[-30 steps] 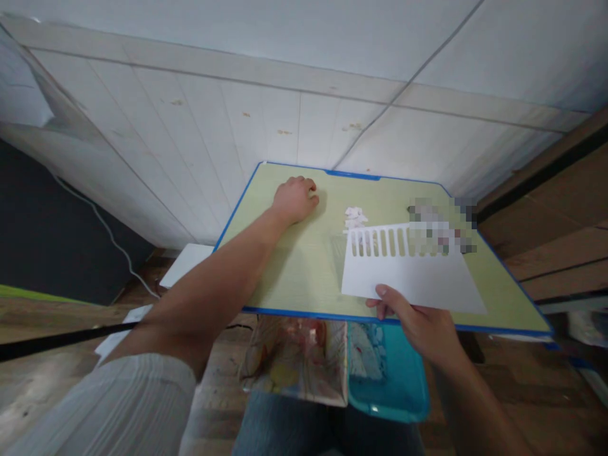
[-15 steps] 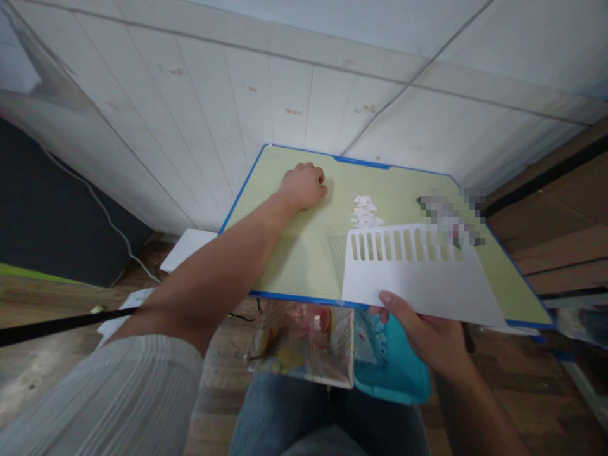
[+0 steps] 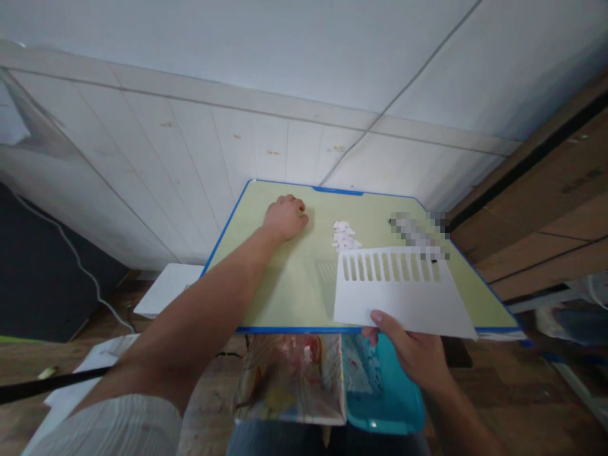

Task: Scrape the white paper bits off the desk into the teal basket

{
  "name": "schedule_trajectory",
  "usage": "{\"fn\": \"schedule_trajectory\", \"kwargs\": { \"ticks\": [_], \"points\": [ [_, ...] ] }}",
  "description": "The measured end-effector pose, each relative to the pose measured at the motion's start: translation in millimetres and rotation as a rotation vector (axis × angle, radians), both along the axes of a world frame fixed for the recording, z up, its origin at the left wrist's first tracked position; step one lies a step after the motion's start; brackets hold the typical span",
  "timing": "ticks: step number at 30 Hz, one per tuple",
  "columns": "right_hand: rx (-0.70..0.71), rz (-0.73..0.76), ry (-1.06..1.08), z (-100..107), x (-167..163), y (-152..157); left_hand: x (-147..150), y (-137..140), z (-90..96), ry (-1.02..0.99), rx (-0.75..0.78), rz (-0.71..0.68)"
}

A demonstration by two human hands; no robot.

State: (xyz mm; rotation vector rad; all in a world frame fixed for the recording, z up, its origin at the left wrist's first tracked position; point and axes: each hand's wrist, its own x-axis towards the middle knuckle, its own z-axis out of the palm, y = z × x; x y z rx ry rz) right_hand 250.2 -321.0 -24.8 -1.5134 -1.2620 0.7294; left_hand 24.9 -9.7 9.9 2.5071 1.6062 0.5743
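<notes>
My right hand (image 3: 408, 351) grips the lower edge of a white card (image 3: 399, 307), thumb on top and fingers beneath. A row of several long slots runs along the card's far side. The card hangs over the near edge of a pale green folding table (image 3: 285, 297) with a blue rim. Just beyond it lies a small heap of white paper cut-outs (image 3: 346, 235). On the table's left part rests my left hand (image 3: 285, 217), fingers curled in; whatever may be inside them is hidden. A blurred-out object (image 3: 418, 235) lies at the right, partly behind the card.
Below the near edge, a box (image 3: 289, 380) lined with patterned plastic and a turquoise bin (image 3: 392, 392) with white scraps stand side by side by my knees. A white panelled wall (image 3: 256, 145) rises behind the table. Brown cardboard (image 3: 541, 234) stands at the right.
The camera view has tilted up, so the table sits lower in the picture. Both hands keep nearly the same place on the table, the right still holding the slotted card.
</notes>
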Motion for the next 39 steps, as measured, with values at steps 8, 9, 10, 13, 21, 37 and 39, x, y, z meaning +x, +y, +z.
{"fn": "schedule_trajectory", "kwargs": {
  "ticks": [8,9,10,13,21,37,39],
  "points": [
    [0.143,-0.224,-0.046,32.9,65.3,87.9,-3.2,-0.1,-1.3,0.015,0.008,0.015],
    [0.118,-0.219,-0.042,32.3,67.8,96.6,-3.4,0.2,-1.2,0.018,0.009,0.011],
    [0.093,-0.218,-0.039,30.0,68.4,103.1,-3.8,0.8,-1.3,0.019,0.011,0.005],
    [0.051,-0.222,-0.002,20.0,64.7,112.0,-5.3,3.5,-3.0,0.023,0.014,-0.001],
    [0.047,-0.198,0.042,17.9,72.6,125.5,-6.1,7.9,-5.6,0.016,0.025,-0.002],
    [-0.070,-0.091,-0.052,47.9,90.9,152.9,-1.0,14.8,-9.7,-0.044,0.015,0.009],
    [-0.086,-0.114,-0.098,64.4,82.6,185.4,-0.4,12.9,-7.6,-0.045,0.012,0.020]
  ]
}}
